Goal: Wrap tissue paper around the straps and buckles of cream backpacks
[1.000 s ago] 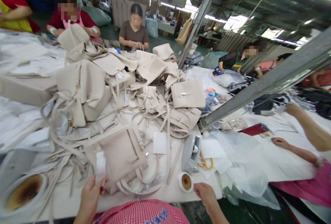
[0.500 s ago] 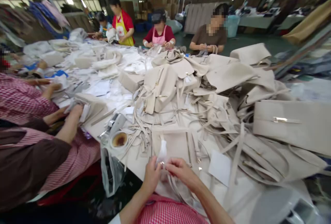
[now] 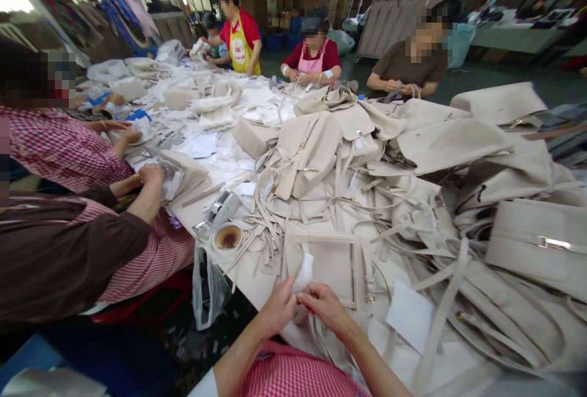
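My left hand (image 3: 279, 307) and my right hand (image 3: 324, 306) meet low in the centre of the head view, fingers closed and tips together. Between them is something small that I cannot make out. A white wrapping piece (image 3: 303, 273) rises from the fingertips of my left hand. Just beyond lies a beige bag (image 3: 328, 262) with a zip and metal fittings, and beige straps hang below my hands. To the right of my right hand is a white card (image 3: 409, 316).
Beige bags (image 3: 305, 152) are heaped across the table, with more (image 3: 536, 238) at the right. A bowl of brown paste (image 3: 228, 237) stands left, near a plastic bag (image 3: 208, 290) over the edge. Co-workers sit along the left; others are across the table.
The view has swung left, so the table's contents appear further right. My hands have drawn closer together at the same bag, and the small metallic glint between them no longer shows.
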Motion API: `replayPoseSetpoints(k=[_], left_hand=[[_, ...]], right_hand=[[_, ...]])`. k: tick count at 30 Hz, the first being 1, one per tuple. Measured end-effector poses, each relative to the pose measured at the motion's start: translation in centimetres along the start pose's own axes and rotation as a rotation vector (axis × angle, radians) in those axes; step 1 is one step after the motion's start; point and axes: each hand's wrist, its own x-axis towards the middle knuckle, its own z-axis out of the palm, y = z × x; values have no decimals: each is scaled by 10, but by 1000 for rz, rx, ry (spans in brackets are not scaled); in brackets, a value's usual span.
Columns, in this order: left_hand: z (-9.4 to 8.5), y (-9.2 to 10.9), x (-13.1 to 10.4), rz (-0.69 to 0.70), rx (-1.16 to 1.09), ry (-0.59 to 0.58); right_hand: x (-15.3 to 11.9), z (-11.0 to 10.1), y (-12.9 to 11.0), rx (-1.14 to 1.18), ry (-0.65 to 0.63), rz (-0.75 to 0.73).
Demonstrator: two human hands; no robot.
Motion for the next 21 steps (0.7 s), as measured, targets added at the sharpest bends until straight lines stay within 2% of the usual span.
replayPoseSetpoints(k=[7,14,18,21], left_hand=[[-14,5,0,-20,16,-95],[-14,14,-3,-36,-41,-110],[-9,13,-5,-150,-224,-56],[-8,11,-6,-231,-324,-98]], right_hand=[[4,4,9,-37,36,-61],[4,8,15,-99,133,-128],[1,5,17,-71,98,-162],[0,6,22,2,26,-184]])
